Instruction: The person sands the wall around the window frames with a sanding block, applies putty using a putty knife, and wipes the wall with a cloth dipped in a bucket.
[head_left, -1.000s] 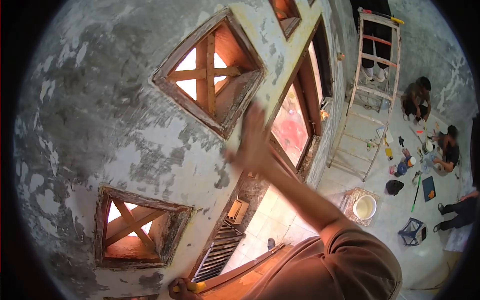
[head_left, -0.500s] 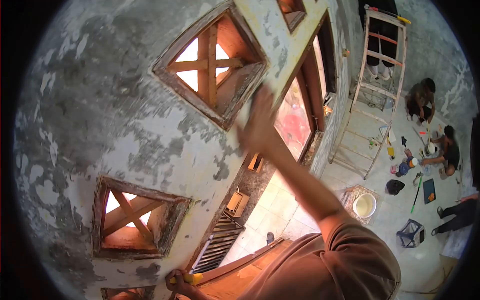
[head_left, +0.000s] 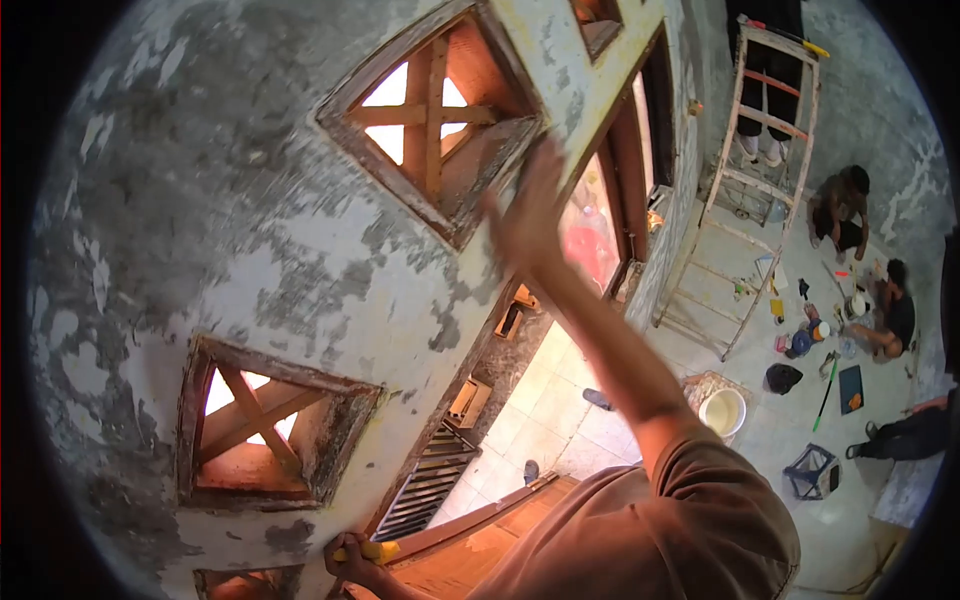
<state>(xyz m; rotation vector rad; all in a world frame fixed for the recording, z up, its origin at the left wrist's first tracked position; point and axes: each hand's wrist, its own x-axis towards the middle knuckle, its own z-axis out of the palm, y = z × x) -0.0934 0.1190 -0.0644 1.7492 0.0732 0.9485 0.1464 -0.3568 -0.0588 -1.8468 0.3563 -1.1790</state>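
My right hand (head_left: 530, 215) is raised against the patchy grey-and-white wall (head_left: 350, 270), between a diamond-shaped wooden opening (head_left: 432, 118) and the tall wooden frame beside it. Its fingers are smeared by motion; the thumb side appears spread, and anything under the palm is hidden. Low on the left, my left hand (head_left: 345, 560) is closed around a tool with a yellow handle (head_left: 378, 551); the rest of that tool cannot be made out. This hand is by the top of a wooden door (head_left: 480, 540). A second wooden opening (head_left: 275, 425) with a cross brace lies above it.
Far below is a tiled floor (head_left: 540, 410) with a white bucket (head_left: 722, 411). A worn ladder (head_left: 755, 180) stands at the right. Two people (head_left: 840, 210) crouch near scattered tools, and another person's legs (head_left: 900, 435) show at the right edge. A dark stool (head_left: 811, 471) stands nearby.
My right hand has shifted slightly, still blurred on the same strip of wall. The view has moved a little. My left hand keeps its hold on the yellow handle.
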